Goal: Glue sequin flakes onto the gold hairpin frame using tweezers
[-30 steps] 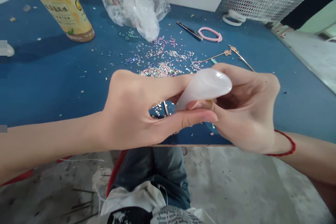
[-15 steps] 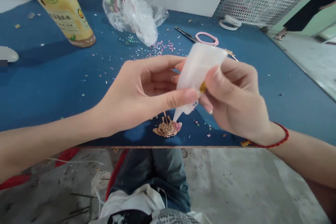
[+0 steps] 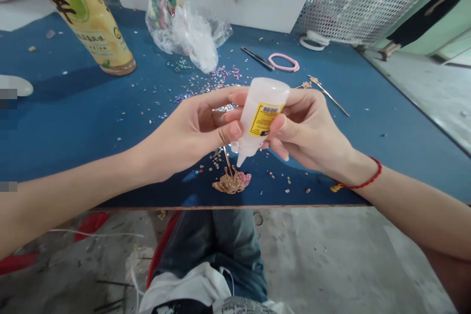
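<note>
Between both hands is a white glue bottle [image 3: 253, 113] with a yellow label, tipped nozzle-down. My left hand [image 3: 191, 132] grips its left side with thumb and fingers. My right hand [image 3: 309, 127], a red cord bracelet [image 3: 368, 181] at its wrist, pinches the label side. Just below the nozzle lies a gold butterfly-shaped hairpin [image 3: 230, 181] near the table's front edge, its stem running back under the hands. Pink chips cover part of its right wing. The nozzle tip is close above the hairpin; whether they touch I cannot tell.
Coloured chips [image 3: 221, 78] are scattered over the blue table [image 3: 386, 157]. Behind are a drink bottle [image 3: 91, 29], a clear plastic bag [image 3: 195, 29], tweezers [image 3: 257, 58], a pink ring [image 3: 284, 62], tape rolls [image 3: 314, 40] and more gold hairpins [image 3: 329, 95]. A person stands far right.
The glue bottle has turned so that its yellow label shows, and its nozzle has lifted slightly off the hairpin's wing. My right hand has shifted left with it.
</note>
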### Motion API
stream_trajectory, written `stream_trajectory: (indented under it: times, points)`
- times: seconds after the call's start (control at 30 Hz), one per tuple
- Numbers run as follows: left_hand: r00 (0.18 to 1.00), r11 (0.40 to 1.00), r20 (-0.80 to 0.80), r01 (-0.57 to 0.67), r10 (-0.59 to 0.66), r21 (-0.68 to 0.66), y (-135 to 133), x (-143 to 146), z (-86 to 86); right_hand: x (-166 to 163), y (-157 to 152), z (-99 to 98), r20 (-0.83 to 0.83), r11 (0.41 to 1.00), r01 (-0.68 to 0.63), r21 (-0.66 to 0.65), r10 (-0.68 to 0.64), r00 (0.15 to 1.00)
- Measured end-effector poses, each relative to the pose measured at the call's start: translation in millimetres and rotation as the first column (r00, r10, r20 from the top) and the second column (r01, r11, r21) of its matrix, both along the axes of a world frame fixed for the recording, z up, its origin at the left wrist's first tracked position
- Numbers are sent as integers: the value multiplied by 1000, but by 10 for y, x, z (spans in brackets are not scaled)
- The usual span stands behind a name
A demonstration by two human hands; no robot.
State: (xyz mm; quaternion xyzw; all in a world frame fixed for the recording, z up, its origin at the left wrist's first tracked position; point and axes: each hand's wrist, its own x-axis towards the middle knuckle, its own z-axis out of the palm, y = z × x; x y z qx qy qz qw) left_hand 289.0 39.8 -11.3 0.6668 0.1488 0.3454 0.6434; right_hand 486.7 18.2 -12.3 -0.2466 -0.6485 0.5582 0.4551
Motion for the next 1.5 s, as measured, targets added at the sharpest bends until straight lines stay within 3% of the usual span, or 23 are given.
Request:
stream_trajectory:
  times: [0.33, 0.53, 0.83, 0.97, 1.07, 1.33, 1.5]
  points:
    - [999, 997, 15, 37, -36, -74, -5, 8, -16, -19, -20, -21, -37, 988, 150, 19, -149, 988]
    - [998, 998, -6, 63, -63, 9, 4, 5, -16, -87, -73, 39, 27, 957, 289, -27, -289, 957]
    - [991, 988, 87, 113, -105, -102, -1, -4, 28, -53, -14, 44, -27, 978, 189, -88, -192, 981]
    - [995, 969, 90, 61, -41, -239, 2, -11, 12, -31, 3, 60, -40, 952, 281, -121, -287, 957]
    - [996, 953, 94, 38, -10, -300, 2, -19, 11, -13, 6, 65, -57, 946, 317, -75, -321, 945]
    - [996, 949, 87, 22, 6, -314, -6, -9, 34, 11, -56, 155, -30, 968, 241, -72, -244, 969]
    - [999, 954, 38, -7, 19, -300, -9, -16, 39, 14, -78, 131, 1, 965, 262, 20, -262, 965]
